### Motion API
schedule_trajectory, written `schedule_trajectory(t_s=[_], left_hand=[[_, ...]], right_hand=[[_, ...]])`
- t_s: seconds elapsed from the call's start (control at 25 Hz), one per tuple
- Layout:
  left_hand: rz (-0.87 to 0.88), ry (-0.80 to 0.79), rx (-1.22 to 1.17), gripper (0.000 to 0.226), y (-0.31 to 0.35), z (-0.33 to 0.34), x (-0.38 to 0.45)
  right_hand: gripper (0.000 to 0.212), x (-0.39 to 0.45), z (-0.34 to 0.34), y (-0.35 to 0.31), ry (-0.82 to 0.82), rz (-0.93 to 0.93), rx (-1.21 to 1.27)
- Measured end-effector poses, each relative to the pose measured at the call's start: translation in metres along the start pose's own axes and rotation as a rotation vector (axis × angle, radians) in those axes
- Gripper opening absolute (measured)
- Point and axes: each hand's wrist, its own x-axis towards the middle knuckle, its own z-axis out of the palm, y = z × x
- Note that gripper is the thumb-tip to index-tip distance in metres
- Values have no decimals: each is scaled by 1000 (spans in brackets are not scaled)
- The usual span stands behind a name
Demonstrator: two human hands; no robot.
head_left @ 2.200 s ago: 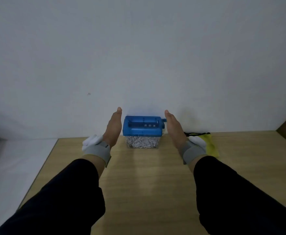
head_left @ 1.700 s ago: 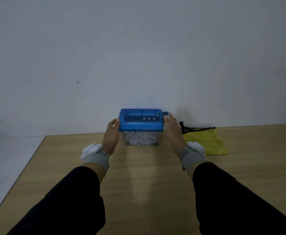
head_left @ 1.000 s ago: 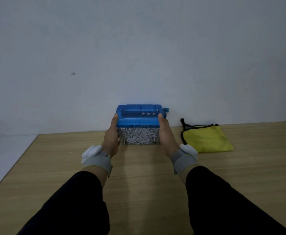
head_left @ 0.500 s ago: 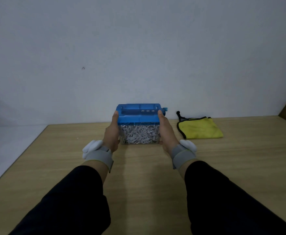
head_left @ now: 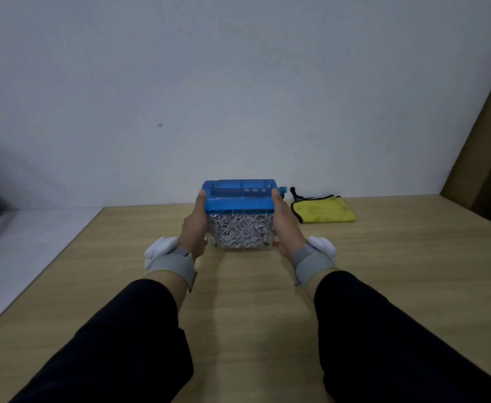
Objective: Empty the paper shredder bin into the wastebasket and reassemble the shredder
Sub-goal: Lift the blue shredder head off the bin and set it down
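A small paper shredder sits on the wooden table [head_left: 253, 301], toward its middle. Its blue top [head_left: 240, 197] rests on a clear bin [head_left: 241, 234] packed with white paper shreds. My left hand [head_left: 193, 228] presses against the shredder's left side, thumb up at the blue top. My right hand [head_left: 285, 225] grips the right side the same way. A short blue crank stub [head_left: 282, 189] sticks out at the top right. No wastebasket is in view.
A yellow drawstring pouch [head_left: 324, 212] lies on the table right of the shredder, near the white wall [head_left: 238, 97]. The table's left edge drops to a pale floor [head_left: 20, 251]. A brown panel [head_left: 488, 146] leans at the far right.
My hands went from open beside the shredder to clamped on its two sides. The shredder has since come away from the wall toward me, held between both hands.
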Motion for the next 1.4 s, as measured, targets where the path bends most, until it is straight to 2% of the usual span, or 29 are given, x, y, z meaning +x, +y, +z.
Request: schedule_trajectory(t_s=[0.48, 1.08, 1.24, 1.4], left_hand=[[-16, -45, 7, 90, -18, -12, -57], [-39, -84, 2, 89, -36, -13, -54], [-27, -76, 4, 86, -36, -14, -55], [26, -95, 70, 76, -39, -16, -57]], right_hand=[[74, -64, -19, 3, -3, 13, -1], [73, -63, -22, 17, -4, 31, -11], [78, -63, -22, 19, -18, 51, -14], [81, -63, -30, 20, -36, -10, -98]])
